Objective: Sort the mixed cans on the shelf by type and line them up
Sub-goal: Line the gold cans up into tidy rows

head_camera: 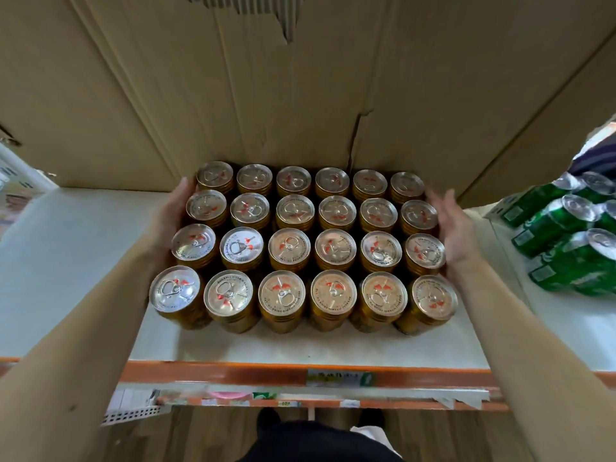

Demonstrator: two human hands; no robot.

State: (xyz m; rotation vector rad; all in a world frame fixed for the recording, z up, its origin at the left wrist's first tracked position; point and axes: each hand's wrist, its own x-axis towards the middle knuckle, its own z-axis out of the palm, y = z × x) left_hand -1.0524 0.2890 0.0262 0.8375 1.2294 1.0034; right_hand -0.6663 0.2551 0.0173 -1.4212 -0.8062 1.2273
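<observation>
Several gold cans (301,243) with silver pull-tab lids and red marks stand upright in a tight block of straight rows on the white shelf (300,345). My left hand (173,216) lies flat against the block's left side, fingers reaching toward the back rows. My right hand (451,225) is at the block's right side with straight fingers, touching or just off the outer cans. Neither hand grips a single can. Green cans (566,248) lie stacked on their sides at the far right of the shelf.
A large cardboard box (266,95) stands directly behind the gold cans and leans overhead. The shelf's orange front rail (233,373) carries price labels. Bare white shelf stretches to the left of the block. A lower shelf edge shows below.
</observation>
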